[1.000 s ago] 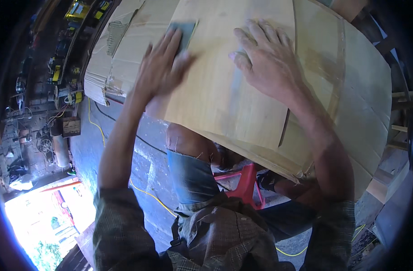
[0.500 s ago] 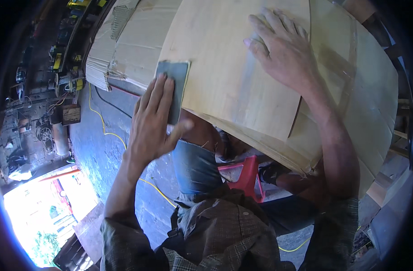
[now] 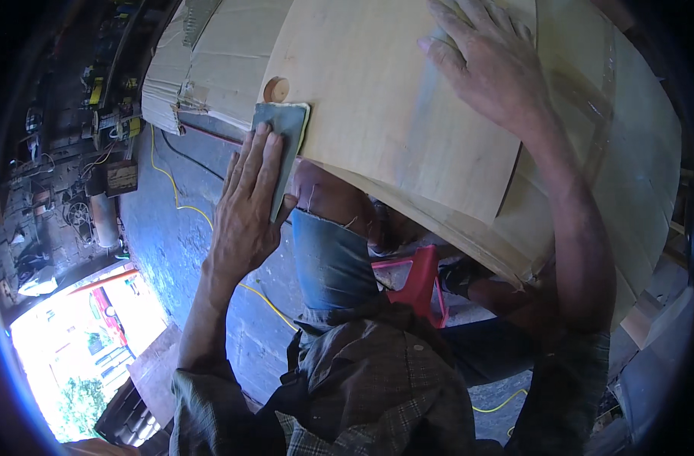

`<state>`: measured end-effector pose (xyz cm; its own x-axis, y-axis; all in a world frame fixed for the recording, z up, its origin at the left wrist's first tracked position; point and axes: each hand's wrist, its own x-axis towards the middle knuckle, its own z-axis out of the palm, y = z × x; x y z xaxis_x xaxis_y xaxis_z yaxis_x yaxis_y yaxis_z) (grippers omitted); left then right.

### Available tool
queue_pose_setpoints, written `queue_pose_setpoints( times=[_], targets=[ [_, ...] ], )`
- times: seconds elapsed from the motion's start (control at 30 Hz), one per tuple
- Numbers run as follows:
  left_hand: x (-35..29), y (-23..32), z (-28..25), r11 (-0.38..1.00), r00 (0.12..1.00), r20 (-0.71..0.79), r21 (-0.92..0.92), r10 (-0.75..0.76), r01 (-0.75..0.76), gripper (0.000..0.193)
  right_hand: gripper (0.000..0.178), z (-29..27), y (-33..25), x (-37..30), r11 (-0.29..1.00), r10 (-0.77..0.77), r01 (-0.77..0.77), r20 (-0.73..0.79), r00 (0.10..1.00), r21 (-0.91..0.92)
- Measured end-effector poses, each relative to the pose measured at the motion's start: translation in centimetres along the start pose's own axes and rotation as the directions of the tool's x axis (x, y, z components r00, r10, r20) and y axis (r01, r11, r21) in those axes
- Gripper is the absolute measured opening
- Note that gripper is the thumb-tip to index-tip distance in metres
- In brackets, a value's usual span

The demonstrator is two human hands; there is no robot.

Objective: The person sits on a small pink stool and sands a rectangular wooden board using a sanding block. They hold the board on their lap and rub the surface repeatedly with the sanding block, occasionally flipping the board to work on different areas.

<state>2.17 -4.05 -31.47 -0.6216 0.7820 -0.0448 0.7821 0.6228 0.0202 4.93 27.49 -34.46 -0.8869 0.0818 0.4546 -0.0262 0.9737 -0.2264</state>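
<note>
Left hand (image 3: 248, 205) lay flat, fingers together and extended, pressing a grey-green rectangular sanding pad (image 3: 283, 144) against the lower left edge of a pale curved wooden panel (image 3: 392, 114); the pad hung partly off that edge, just below a small round knot (image 3: 276, 89) in the wood. Not a closed grip, more a palm press. Right hand (image 3: 491, 68) was spread open, fingers apart, palm down on the panel's upper right area, bracing it. To sand well here, my judgement: keep pad flat, follow the grain, even pressure, hold the panel steady, ease off at the edge to avoid rounding it. Flattened brown cardboard sheets (image 3: 210, 61) sat past the panel's upper left corner, torn at one edge. Far left, a dark shelf of yellow-and-black boxes (image 3: 96, 95); labels too small to tell. A red plastic stool (image 3: 419, 281) stood under the panel.
</note>
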Motion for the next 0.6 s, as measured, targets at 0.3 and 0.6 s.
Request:
queue_pose_setpoints(
  times=[0.3, 0.6],
  targets=[
    [7.8, -5.3, 0.5, 0.983, 0.987, -0.071, -0.109, 0.141, -0.148, 0.057, 0.043, 0.2, -0.2, -0.2, 1.0, -0.02, 0.019, -0.042, 0.999, -0.014],
    [2.1, -4.3, 0.1, 0.987, 0.992, -0.005, -0.102, 0.123, -0.123, 0.063, 0.042, 0.5, -0.2, -0.1, 0.995, -0.089, 0.085, -0.057, 0.994, -0.055]
  ],
)
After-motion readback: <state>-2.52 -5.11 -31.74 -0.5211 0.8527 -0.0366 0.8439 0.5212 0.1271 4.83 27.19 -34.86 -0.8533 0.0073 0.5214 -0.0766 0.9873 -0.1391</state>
